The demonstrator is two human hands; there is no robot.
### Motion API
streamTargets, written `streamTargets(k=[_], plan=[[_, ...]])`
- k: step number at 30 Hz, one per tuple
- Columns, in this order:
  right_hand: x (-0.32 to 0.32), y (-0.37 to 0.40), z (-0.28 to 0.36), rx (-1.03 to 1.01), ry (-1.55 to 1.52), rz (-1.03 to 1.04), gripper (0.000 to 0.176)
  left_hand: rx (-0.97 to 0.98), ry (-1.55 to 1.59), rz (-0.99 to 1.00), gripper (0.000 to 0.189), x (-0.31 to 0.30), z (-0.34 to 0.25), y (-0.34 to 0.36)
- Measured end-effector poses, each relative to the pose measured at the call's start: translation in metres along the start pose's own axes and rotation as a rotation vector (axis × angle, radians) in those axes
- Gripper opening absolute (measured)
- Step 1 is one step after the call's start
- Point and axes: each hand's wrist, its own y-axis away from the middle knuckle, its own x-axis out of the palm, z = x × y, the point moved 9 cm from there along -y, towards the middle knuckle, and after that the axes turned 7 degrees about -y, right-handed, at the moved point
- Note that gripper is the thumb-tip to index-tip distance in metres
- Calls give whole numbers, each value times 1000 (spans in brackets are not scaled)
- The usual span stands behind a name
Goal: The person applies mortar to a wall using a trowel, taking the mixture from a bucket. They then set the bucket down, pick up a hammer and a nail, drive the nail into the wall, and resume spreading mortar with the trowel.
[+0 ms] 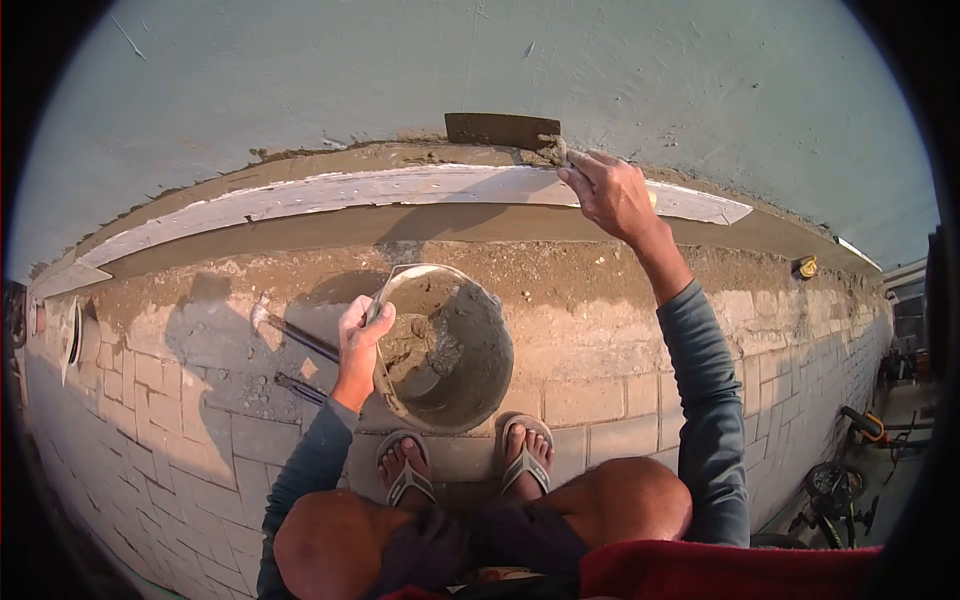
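Across the far side rises one wall (600, 60), with paving (625, 400) nearer and one white board (400, 187) along the wall's foot. Mid-scene stands one bucket (490, 340) holding mortar (408, 350); the left hand (360, 338) reaches from the near left, fingers closed on its left rim. The right arm stretches far, the right hand (612, 195) back upward, fingers wrapped round the mostly hidden handle of one trowel (490, 129), blade at the wall. Left of the bucket lie one hammer (300, 336) and one indistinct tool (300, 388), both partly hidden by the left arm.
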Motion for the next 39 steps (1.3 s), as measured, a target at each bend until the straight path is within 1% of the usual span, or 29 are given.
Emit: streamTargets(k=[2, 4, 5, 7, 8, 9, 11, 12, 13, 15, 17, 19, 22, 23, 25, 27, 29, 30, 32, 35, 37, 38, 39], plan=[[-7, 4, 1, 8, 7, 8, 22, 15, -51, -5, 30, -2, -2, 0], [-39, 15, 6, 64, -113, -126, 24, 28, -62, -16, 30, -5, -3, 2], [-52, 20, 12, 64, -107, -123, 24, 44, -78, -24, 31, -6, -3, 2], [-59, 29, 8, 266, -134, 94, 25, 32, -71, -22, 30, -6, -4, 5], [-58, 35, -1, 368, -96, 247, 26, 25, -70, -25, 30, -6, -4, 6], [-62, 39, -9, 374, -93, 243, 26, 25, -72, -17, 30, -6, -3, 6], [-44, 51, -31, 418, -170, 461, 31, 28, -54, -24, 29, -6, -3, 5], [-40, 50, -34, 336, -135, 542, 39, 28, -62, -7, 29, -5, -2, 4], [-42, 43, -35, 354, -133, 530, 39, 22, -41, -13, 28, -5, 0, 2], [-37, 43, -45, 528, -217, 643, 43, 12, -32, 9, 28, -2, 5, -2], [-41, 40, -61, 566, -229, 714, 45, -2, 2, 5, 26, -5, 11, -2], [-54, 42, -76, 624, -254, 686, 45, 1, -18, 16, 25, -6, 13, -2], [-81, 56, -110, 726, -134, 708, 43, 15, -47, -21, 25, -10, 9, 1], [-88, 61, -115, 727, -135, 703, 43, 18, -51, -27, 25, -9, 7, 2], [-107, 77, -132, 874, -130, 637, 41, 23, -51, -32, 26, -9, 5, 4], [-120, 87, -135, 877, -145, 646, 41, 21, -58, -29, 27, -9, 6, 2], [-138, 101, -138, 941, -119, 574, 41, 34, -76, -24, 27, -8, 6, 0], [-142, 111, -135, 945, -113, 572, 41, 44, -99, -20, 27, -8, 6, -2], [-148, 130, -122, 940, -305, 448, 41, 41, -93, -3, 27, -4, 4, -2], [-132, 150, -76, 727, -470, 393, 40, 29, -61, 39, 29, 10, 1, -5], [-104, 161, -35, 688, -464, 405, 39, 43, -104, 40, 27, 11, 0, -9], [-85, 164, -8, 685, -502, 390, 34, 48, -106, 48, 26, 14, -2, -11], [-60, 168, 17, 637, -556, 410, 30, 47, -110, 61, 26, 17, -3, -12]])
